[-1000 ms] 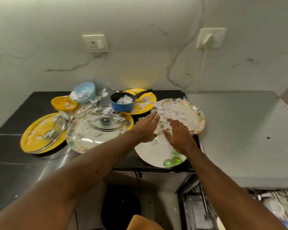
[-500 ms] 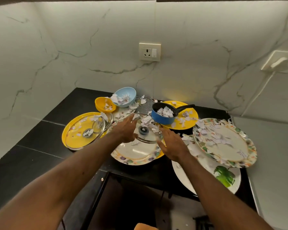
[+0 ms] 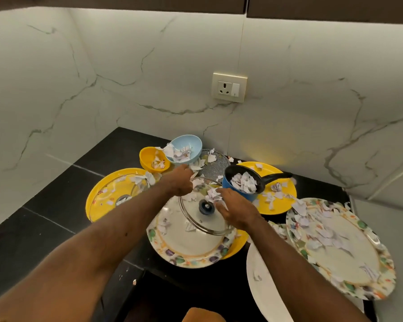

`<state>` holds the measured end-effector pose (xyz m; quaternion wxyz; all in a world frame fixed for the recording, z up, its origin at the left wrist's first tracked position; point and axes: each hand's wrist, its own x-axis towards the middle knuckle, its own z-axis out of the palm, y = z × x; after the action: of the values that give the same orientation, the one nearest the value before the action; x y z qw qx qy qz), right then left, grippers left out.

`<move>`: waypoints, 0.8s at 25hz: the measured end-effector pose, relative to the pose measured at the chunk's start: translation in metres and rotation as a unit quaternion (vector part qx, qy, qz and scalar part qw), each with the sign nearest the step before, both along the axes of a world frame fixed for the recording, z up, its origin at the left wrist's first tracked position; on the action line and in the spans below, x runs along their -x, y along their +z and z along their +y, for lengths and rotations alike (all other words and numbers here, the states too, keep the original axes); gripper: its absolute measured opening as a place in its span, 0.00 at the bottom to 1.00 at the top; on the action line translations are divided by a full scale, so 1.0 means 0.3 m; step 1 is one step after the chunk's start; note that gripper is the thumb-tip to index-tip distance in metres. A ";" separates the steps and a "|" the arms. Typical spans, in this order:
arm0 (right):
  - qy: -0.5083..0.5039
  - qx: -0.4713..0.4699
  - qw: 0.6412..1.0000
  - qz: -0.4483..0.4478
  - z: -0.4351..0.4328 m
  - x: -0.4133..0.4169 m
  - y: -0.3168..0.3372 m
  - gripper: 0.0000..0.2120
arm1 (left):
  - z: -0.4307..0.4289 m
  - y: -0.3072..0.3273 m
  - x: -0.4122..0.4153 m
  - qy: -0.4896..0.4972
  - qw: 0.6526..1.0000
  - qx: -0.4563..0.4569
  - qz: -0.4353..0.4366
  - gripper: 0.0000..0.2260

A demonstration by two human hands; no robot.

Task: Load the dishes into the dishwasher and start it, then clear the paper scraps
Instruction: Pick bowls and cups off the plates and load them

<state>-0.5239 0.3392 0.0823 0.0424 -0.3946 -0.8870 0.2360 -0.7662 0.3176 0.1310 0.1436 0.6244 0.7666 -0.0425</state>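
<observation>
**Desk:** Containers first, all placed from the centre lid.

**Operator:** I log the centre lid (image 3: 191, 220), glass with a dark knob, lying on a floral plate (image 3: 186, 254). Paper scraps (image 3: 213, 194) are strewn over its far half. Beyond it to the right, a blue saucepan (image 3: 229, 187) holds a heap of scraps and stands on a yellow plate (image 3: 283, 196). Beyond it to the left are a light blue bowl (image 3: 192, 145) and a yellow bowl (image 3: 146, 157), touching, each with scraps inside. Left of it, a second yellow plate (image 3: 96, 201) carries another glass lid (image 3: 116, 189). Right of it, a large floral plate (image 3: 386, 266), littered with scraps, overlaps a white plate (image 3: 263, 287).

**Desk:** Hands?

**Operator:** The right hand (image 3: 235, 210) lies on the lid just beside the knob, fingers curled round a clump of scraps. The left hand (image 3: 179, 182) is at the lid's far rim, fingers bent into loose scraps. Whether they grip, I cannot tell.

**Desk:** Change from half a second ago?

**Operator:** The left hand was spread above the lid's left side and has gone to the far rim. The right hand was off the lid's near right edge and is now on the glass.

**Desk:** Edges and room?

**Operator:** The counter (image 3: 44, 217) has its front edge just on the near side of the floral plate, and the white plate reaches past it. Bare black counter lies left of the lid. A marble wall (image 3: 149, 77) closes the far side.
</observation>
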 end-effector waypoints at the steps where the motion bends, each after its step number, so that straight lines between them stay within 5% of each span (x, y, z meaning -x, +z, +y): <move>1: 0.008 -0.003 1.000 0.006 0.023 0.014 0.002 0.26 | 0.033 -0.002 0.021 0.010 1.000 0.010 0.013 0.25; 13: 0.094 -0.058 0.992 0.064 0.168 0.114 0.097 0.23 | 0.315 -0.125 0.095 -0.029 0.986 0.109 0.120 0.23; 20: 0.040 -0.008 0.992 0.123 0.191 0.088 0.098 0.22 | 0.303 -0.124 0.101 -0.015 0.991 -0.015 0.132 0.15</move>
<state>-0.5502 0.3964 0.1117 0.1451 -0.3264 -0.8919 0.2773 -0.7966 0.4085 0.0938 0.0313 0.6268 0.7701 -0.1149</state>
